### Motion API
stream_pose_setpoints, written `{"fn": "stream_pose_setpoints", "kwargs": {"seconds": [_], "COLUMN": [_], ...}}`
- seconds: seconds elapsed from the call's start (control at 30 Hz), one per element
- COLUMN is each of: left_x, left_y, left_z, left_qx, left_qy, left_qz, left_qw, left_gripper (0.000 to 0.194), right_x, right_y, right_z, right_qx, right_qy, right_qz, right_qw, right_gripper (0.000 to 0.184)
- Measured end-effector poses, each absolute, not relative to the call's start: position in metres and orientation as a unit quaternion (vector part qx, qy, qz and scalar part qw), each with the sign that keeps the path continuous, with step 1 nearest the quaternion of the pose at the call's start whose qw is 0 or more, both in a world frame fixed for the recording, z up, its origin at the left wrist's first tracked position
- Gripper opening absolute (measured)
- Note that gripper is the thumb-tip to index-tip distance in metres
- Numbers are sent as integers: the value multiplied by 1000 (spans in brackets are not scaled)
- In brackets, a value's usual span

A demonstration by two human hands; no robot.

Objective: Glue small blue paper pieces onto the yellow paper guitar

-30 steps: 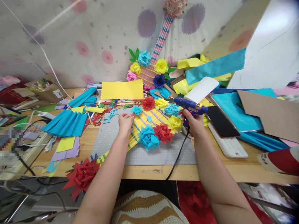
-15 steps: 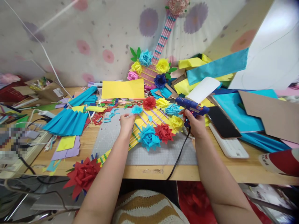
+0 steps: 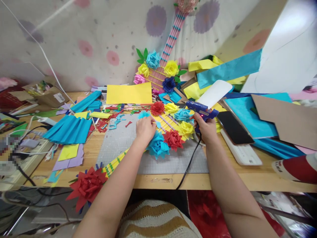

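A blue hot glue gun (image 3: 201, 109) is in my right hand (image 3: 206, 127), its nozzle pointing left and its black cord hanging over the table edge. My left hand (image 3: 145, 129) is over the body of a yellow paper guitar (image 3: 116, 162), fingers pinched together; what they hold, if anything, is hidden. Beside those fingertips lies a small light blue paper piece (image 3: 158, 125). Red, yellow and blue paper flowers ring the guitar body, among them a large blue flower (image 3: 158, 144) and a red flower (image 3: 173, 140). Another red flower (image 3: 88, 185) sits at the neck's end.
Under the guitar lies a grey cutting mat (image 3: 183, 163). Pleated blue paper (image 3: 69, 129) and scraps crowd the left. At right are a phone (image 3: 235, 128), a white device (image 3: 244, 152) and a red-and-white cup (image 3: 297, 168). A pink paper guitar (image 3: 170, 43) leans behind.
My left hand has moved right, from beside the small blue flower to over the guitar body. A red scrap now shows on the mat. The glue gun stays nearly in place.
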State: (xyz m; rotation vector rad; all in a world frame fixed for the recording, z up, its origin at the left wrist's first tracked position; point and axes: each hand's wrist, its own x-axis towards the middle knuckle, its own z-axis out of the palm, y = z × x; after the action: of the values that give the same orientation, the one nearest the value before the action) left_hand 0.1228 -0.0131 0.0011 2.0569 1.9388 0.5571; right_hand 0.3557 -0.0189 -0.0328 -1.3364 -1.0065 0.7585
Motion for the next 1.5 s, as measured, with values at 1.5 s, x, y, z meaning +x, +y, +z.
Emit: {"fn": "stream_pose_setpoints", "kwargs": {"seconds": [1.5], "left_x": [132], "left_y": [0], "left_z": [-15], "left_qx": [530], "left_qy": [598], "left_qz": [492], "left_qw": [346], "left_gripper": [3], "right_x": [351], "right_y": [-21], "right_z": [-25], "right_qx": [-585], "right_qy": [-461], "right_qz": [325], "right_qw": [583], "right_gripper": [37]}}
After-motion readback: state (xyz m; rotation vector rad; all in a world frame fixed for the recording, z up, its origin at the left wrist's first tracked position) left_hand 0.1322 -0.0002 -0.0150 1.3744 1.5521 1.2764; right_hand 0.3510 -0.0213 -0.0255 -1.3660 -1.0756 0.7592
